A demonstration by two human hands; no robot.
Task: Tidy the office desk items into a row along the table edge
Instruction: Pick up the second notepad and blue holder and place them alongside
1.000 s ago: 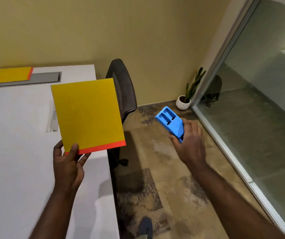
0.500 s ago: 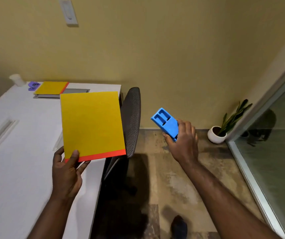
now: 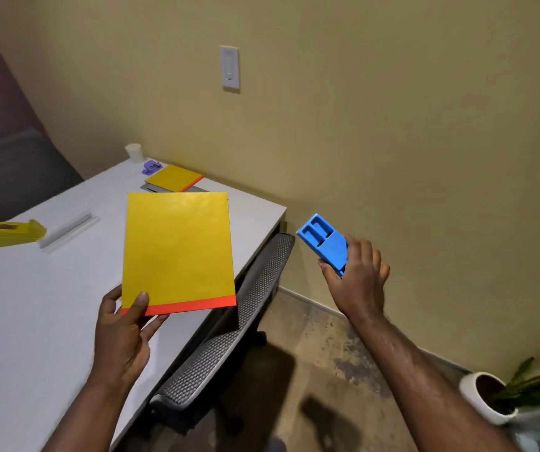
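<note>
My left hand (image 3: 125, 334) holds a yellow notebook with an orange strip (image 3: 177, 249) by its near edge, above the white desk (image 3: 33, 308). My right hand (image 3: 356, 278) grips a blue plastic organizer (image 3: 324, 243) in the air, right of the desk and over the chair. At the desk's far edge by the wall lie a second yellow notebook (image 3: 174, 178), a purple hole punch (image 3: 150, 167) and a small white cup (image 3: 134, 153). A yellow-green tape dispenser (image 3: 12, 232) sits at the desk's left.
A grey mesh office chair (image 3: 229, 331) is tucked against the desk's right side. A white pot with a plant (image 3: 490, 399) stands on the floor at the lower right. A wall switch (image 3: 229, 68) is on the yellow wall. Grey cable slots (image 3: 69, 227) are set in the desk.
The view has swung left and up, bringing the far desk edge, tape dispenser and wall switch into sight. Both hands keep their hold and have shifted little relative to each other.
</note>
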